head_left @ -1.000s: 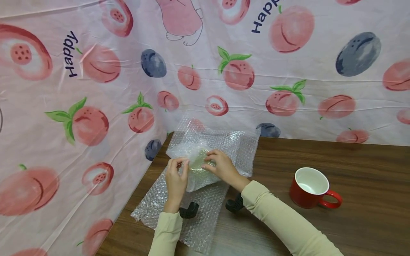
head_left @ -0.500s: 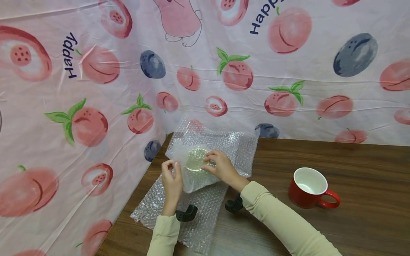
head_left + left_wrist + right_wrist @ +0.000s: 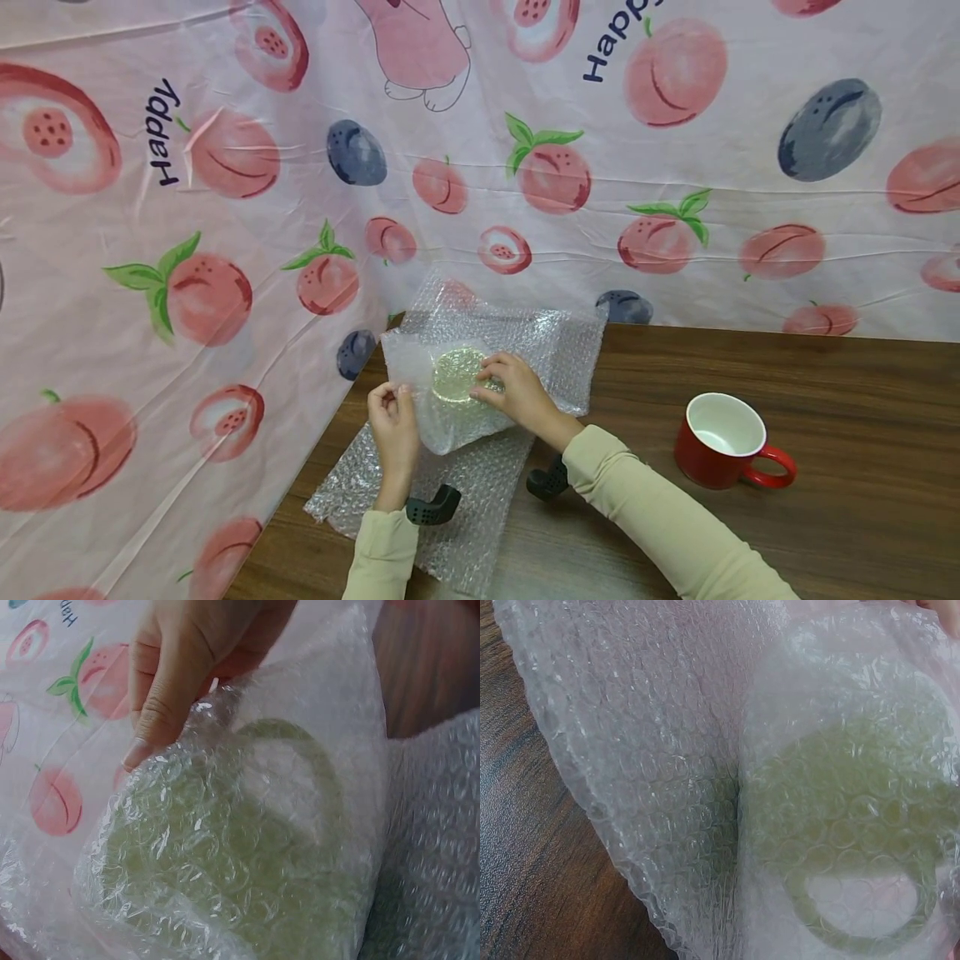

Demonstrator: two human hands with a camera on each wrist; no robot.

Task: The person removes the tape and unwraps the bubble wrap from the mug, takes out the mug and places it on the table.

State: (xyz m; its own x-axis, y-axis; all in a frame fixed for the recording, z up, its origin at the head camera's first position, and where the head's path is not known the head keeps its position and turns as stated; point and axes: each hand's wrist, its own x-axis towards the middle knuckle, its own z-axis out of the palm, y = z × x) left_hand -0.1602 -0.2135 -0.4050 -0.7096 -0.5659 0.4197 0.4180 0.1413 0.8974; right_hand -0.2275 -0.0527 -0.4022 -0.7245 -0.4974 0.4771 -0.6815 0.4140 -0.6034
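Note:
A pale green mug (image 3: pixel 456 377) stands inside translucent bubble wrap (image 3: pixel 442 429); its handle shows through the wrap in the left and right wrist views. My right hand (image 3: pixel 523 398) grips the wrapped mug at the right side of its rim, thumb and fingers bent around it. In the left wrist view, that right hand (image 3: pixel 191 671) comes in from the top, its thumb against the wrap. To the left of the mug, my left hand (image 3: pixel 396 433) pinches the wrap's edge between thumb and fingers. Only a bit of it shows at the right wrist view's top corner.
Another bubble wrap sheet (image 3: pixel 480 517) lies beneath, spread on the brown wooden table (image 3: pixel 862 433). A red mug (image 3: pixel 720 442) with a white inside stands to the right of my right arm. Fruit-printed cloth (image 3: pixel 660 150) hangs behind and to the left.
My left hand has moved left and slightly toward me, drawing the bubble wrap away from the mug's rim so it shows more. My right hand stays in place.

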